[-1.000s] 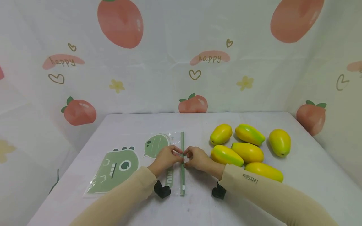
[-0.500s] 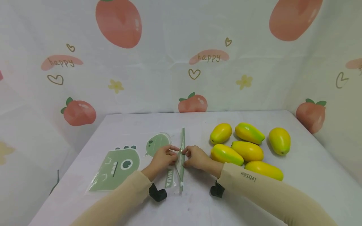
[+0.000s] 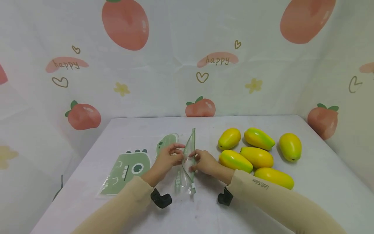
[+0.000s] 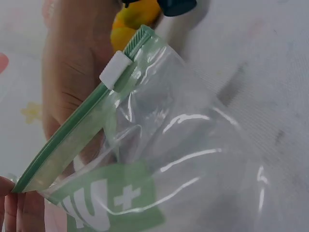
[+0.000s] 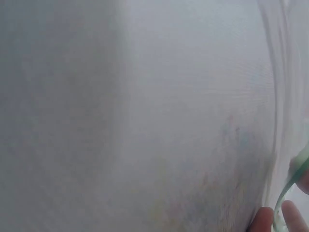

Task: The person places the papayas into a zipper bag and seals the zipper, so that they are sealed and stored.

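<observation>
A clear zip bag (image 3: 117,180) with a green one-eyed monster print lies on the table. Its green-edged mouth gapes, raised between the hands in the head view. My left hand (image 3: 165,161) pinches the left edge of the mouth. Opposite it, my right hand (image 3: 205,163) grips the other edge, thumb and fingers bent around it. In the left wrist view the white slider (image 4: 116,69) sits near one end of the green zip strip (image 4: 63,133). The right wrist view is mostly blurred, with fingertips (image 5: 293,217) by a green edge at lower right.
Several yellow-green fruits (image 3: 257,157), mango or papaya shaped, lie on the right of the white table (image 3: 222,217). The nearest ones are close to my right forearm. A printed cloth (image 3: 163,91) hangs behind the table's far edge.
The zip edges, together one second ago, have parted into a gap. My left hand has drawn its edge left and up; the bag's printed body has shifted right.
</observation>
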Available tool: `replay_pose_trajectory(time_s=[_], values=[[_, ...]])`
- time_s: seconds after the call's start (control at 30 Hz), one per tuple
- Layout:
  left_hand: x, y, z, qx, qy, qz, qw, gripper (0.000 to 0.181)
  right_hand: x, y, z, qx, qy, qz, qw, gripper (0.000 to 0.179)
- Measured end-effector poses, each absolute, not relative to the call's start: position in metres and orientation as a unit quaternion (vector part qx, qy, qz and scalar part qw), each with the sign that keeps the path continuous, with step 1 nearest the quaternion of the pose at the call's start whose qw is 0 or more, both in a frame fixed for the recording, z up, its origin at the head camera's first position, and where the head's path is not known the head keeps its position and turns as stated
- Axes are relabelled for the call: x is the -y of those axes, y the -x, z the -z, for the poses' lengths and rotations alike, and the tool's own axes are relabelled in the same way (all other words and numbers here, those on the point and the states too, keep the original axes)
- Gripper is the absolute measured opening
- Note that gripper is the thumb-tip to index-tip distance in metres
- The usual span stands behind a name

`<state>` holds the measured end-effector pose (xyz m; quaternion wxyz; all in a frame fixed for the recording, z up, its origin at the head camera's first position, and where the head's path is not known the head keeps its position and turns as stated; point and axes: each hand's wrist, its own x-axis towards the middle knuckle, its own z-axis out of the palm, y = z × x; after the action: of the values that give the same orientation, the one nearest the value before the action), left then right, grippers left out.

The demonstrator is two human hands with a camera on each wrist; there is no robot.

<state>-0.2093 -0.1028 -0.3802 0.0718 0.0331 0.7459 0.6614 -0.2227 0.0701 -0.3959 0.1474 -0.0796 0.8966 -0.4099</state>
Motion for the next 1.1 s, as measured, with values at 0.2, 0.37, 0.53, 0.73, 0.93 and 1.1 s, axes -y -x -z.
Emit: replay_pose_trajectory(time_s=[0.2, 0.37, 0.53, 0.73, 0.93, 1.1], values=[[0.108, 0.208, 0.371, -0.739, -0.045, -0.668, 0.072, 0.04, -0.074, 0.223, 0.393, -0.877, 0.052, 0.451, 0.161, 0.04], [0.113, 0.205, 0.363, -0.758, -0.073, -0.645, 0.067, 0.031, -0.077, 0.222, 0.387, -0.858, 0.05, 0.491, 0.146, 0.039], [0.118, 0.204, 0.355, -0.778, -0.089, -0.617, 0.083, 0.022, -0.081, 0.218, 0.375, -0.823, 0.08, 0.549, 0.119, 0.04], [0.124, 0.205, 0.338, -0.819, -0.083, -0.566, 0.044, 0.017, -0.091, 0.212, 0.357, -0.795, 0.085, 0.59, 0.113, 0.039], [0.137, 0.205, 0.328, -0.858, -0.053, -0.51, 0.026, 0.026, -0.107, 0.209, 0.35, -0.789, 0.077, 0.598, 0.119, 0.039], [0.148, 0.205, 0.324, -0.883, -0.027, -0.469, 0.015, 0.032, -0.117, 0.209, 0.347, -0.787, 0.061, 0.603, 0.118, 0.04]])
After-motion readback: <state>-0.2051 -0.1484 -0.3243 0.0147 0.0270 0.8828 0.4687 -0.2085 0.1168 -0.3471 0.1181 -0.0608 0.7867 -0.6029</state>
